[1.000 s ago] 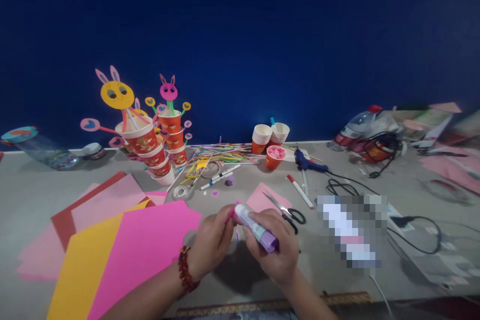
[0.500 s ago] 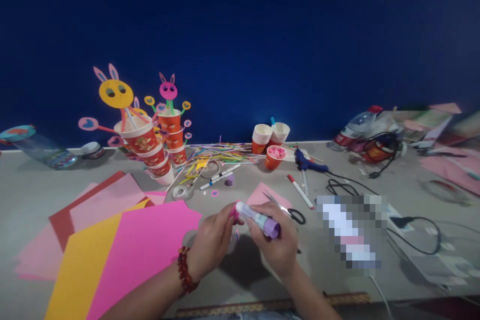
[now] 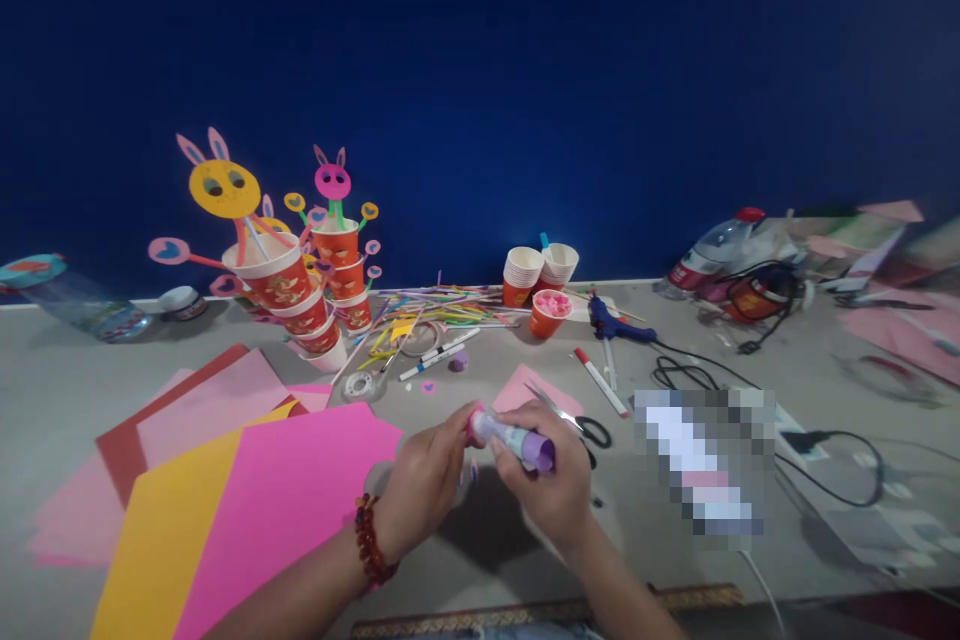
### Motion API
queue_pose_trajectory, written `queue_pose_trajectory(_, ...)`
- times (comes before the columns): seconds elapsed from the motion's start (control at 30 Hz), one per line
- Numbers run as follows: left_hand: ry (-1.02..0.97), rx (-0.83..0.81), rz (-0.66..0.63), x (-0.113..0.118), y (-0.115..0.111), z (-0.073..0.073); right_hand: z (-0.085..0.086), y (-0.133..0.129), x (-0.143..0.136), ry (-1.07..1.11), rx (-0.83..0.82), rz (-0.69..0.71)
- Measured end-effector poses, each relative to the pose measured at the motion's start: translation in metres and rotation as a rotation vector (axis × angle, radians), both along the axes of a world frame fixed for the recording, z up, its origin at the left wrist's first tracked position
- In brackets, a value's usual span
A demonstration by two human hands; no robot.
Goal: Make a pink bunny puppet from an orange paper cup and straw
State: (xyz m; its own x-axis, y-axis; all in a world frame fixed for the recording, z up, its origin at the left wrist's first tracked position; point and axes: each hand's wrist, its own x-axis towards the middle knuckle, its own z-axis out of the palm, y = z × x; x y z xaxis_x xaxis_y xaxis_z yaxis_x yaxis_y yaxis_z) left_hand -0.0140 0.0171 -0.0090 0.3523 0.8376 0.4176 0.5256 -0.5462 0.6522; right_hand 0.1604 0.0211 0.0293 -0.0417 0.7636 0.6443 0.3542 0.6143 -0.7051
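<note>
My right hand (image 3: 551, 465) is closed around a glue stick (image 3: 517, 442) with a purple base, its white end pointing left. That end touches a small pink paper piece (image 3: 474, 422), which my left hand (image 3: 424, 475) pinches between thumb and fingers. Most of the piece is hidden by the fingers and the glue stick. A tiny paper cutout (image 3: 473, 471) lies on the table just below my hands. Behind my right hand are scissors (image 3: 596, 432) with black handles, partly over a light pink paper (image 3: 529, 388). A purple cap (image 3: 459, 361) stands farther back.
Coloured paper sheets (image 3: 292, 510) cover the left front. Bunny figures on stacked red cups (image 3: 289, 285) stand behind them. Pipe cleaners (image 3: 442, 305), markers (image 3: 600, 382), paper cups (image 3: 523, 275) and a blue glue gun (image 3: 619, 328) lie along the back. Cables (image 3: 686, 375) run at right.
The glue stick has shifted slightly left against the pink paper piece, its purple base now a little more to the left. My left hand has hardly moved.
</note>
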Motion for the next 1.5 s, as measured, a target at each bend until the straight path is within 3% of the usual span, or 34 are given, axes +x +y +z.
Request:
queue_pose_trajectory(0.17,0.037,0.021,0.009,0.0001,-0.0001,-0.0009,0.0020,0.0001,0.0012,0.004,-0.022,0.036)
queue_pose_trajectory(0.57,-0.022,-0.044,-0.016,0.0013,-0.0008,0.0029,0.0034,0.0019,-0.0003,0.005,-0.038,-0.048)
queue_pose_trajectory(0.7,-0.007,-0.050,-0.007,0.0011,-0.0012,0.0029,0.0045,0.0018,-0.0003,0.013,-0.039,0.004)
queue_pose_trajectory(0.83,-0.049,-0.068,-0.032,0.0007,-0.0016,0.0007,0.0030,0.0028,0.0011,0.000,-0.055,-0.057)
queue_pose_trajectory(1.5,-0.101,-0.028,-0.065,0.0019,-0.0038,-0.0013,0.0044,0.0032,0.0039,0.064,-0.125,-0.111)
